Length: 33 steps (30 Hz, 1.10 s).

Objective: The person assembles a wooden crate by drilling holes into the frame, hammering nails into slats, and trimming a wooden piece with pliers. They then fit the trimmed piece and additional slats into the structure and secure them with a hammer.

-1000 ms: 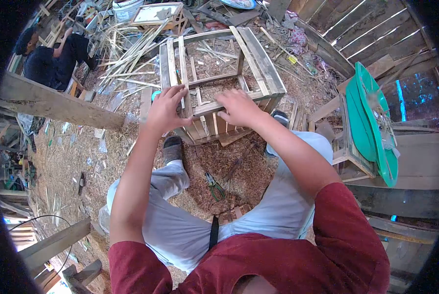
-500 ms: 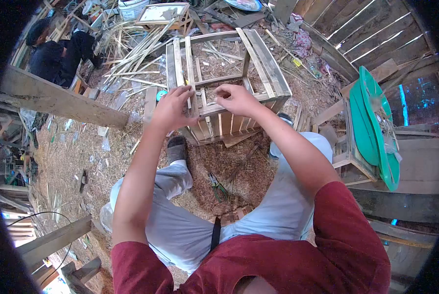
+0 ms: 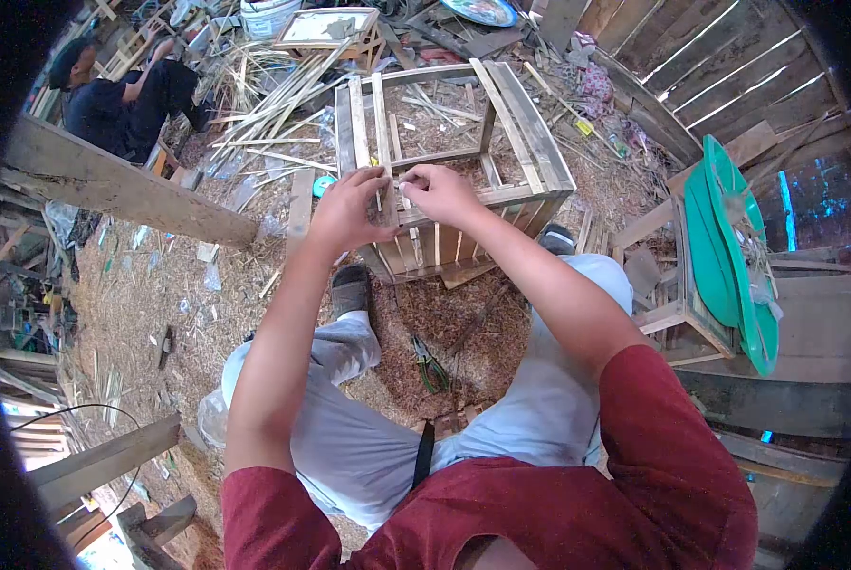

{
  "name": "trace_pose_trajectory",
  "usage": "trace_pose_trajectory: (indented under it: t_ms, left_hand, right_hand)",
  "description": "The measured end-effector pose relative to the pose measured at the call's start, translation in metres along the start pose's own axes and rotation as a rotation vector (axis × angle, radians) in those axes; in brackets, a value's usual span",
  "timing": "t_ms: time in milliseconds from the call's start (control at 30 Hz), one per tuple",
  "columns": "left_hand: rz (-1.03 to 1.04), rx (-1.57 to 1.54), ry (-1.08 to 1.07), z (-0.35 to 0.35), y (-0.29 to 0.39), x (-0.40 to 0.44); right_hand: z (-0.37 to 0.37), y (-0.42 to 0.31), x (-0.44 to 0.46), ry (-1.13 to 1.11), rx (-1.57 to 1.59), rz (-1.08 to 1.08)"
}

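Observation:
In front of my knees stands a wooden frame (image 3: 556,171) with slats across its top and upright strips along its near side. My left hand (image 3: 349,211) grips the near end of a narrow slat (image 3: 380,114), fingers on top and thumb lower at the frame's near edge. Just to the right, my right hand (image 3: 441,195) is pinched closed above the near rail; a small pale bit shows at its fingertips, too small to name. A round turquoise object (image 3: 324,185) lies beyond my left hand. Pliers with green-and-black handles (image 3: 431,369) rest on the ground between my legs.
A person in dark clothes (image 3: 112,109) sits at the upper left, behind a thick wooden beam (image 3: 131,185). Loose thin strips (image 3: 278,109) are piled beyond. Green plastic trays (image 3: 720,247) lean on a wooden stand at the right. Sawdust covers the ground.
My right hand has shifted left, closer to my left hand, and its fingertips have come together. My left hand keeps its place on the slat. The view has shifted slightly.

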State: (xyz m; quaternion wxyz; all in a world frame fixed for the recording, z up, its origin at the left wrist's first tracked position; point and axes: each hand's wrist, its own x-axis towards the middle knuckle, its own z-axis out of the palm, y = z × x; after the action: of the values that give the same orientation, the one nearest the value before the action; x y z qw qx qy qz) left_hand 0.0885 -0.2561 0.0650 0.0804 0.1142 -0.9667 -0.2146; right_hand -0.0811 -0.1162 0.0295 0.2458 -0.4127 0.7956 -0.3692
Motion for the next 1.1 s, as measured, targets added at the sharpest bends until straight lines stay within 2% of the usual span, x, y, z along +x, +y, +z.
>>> trace_pose_trajectory:
  t_ms: [167,367,667,1100]
  left_hand:
    - [0.039,-0.016,0.054,0.008,-0.007,-0.001]
    - [0.06,-0.026,0.07,0.012,-0.011,-0.002]
    - [0.034,-0.033,0.082,0.017,-0.012,-0.005]
    - [0.045,-0.031,0.088,0.014,-0.009,-0.007]
  right_hand:
    - [0.003,-0.004,0.0,0.0,0.024,0.042]
    - [0.0,-0.015,-0.008,-0.02,-0.133,0.067]
    - [0.007,-0.007,-0.006,-0.045,-0.084,0.005]
    - [0.0,-0.021,-0.003,-0.151,-0.086,0.116]
